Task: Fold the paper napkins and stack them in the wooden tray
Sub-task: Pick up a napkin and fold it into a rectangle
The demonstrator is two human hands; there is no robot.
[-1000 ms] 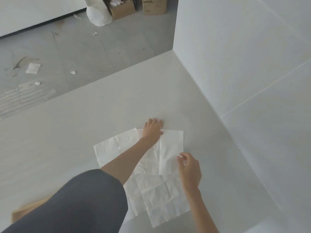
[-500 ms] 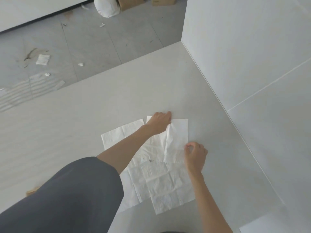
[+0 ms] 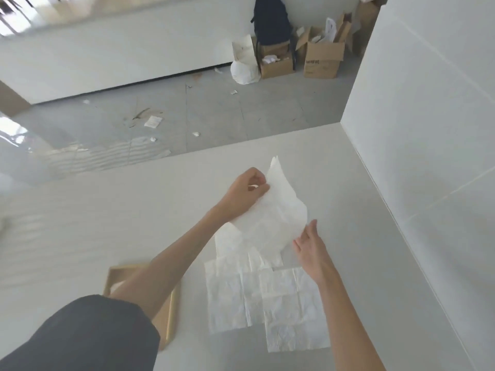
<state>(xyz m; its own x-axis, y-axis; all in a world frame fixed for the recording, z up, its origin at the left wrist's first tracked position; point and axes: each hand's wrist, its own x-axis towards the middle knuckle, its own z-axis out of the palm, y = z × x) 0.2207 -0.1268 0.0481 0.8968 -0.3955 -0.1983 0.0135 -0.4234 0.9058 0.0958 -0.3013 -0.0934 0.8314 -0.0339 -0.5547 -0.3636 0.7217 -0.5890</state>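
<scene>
Left hand [image 3: 245,194] pinches the upper edge of a thin white paper napkin [image 3: 273,212], holding it lifted off the pale grey counter [image 3: 348,183]; the sheet hangs bowed, its far corner pointing up. Right hand [image 3: 310,247] is spread, fingers extended, palm turned toward the napkin's lower right edge, just beside it; whether it touches the paper cannot be told.

Below the lifted sheet lie more flat white paper napkins [image 3: 265,298], unfolded, creased into squares, overlapping one another on the counter. At least two sheets, possibly three; the layering is hard to separate.

Shallow light wooden tray [image 3: 171,314] sits on the counter to the left of the flat napkins, partly hidden by the left forearm and dark grey sleeve [image 3: 88,336]. The part of the tray floor that shows holds no napkin.

Judgement: task is at an early stage. No finished fold is visible and nothing appears stacked. Remaining: fold the held napkin, place it in the tray, then repeat for the sheets on the counter.
</scene>
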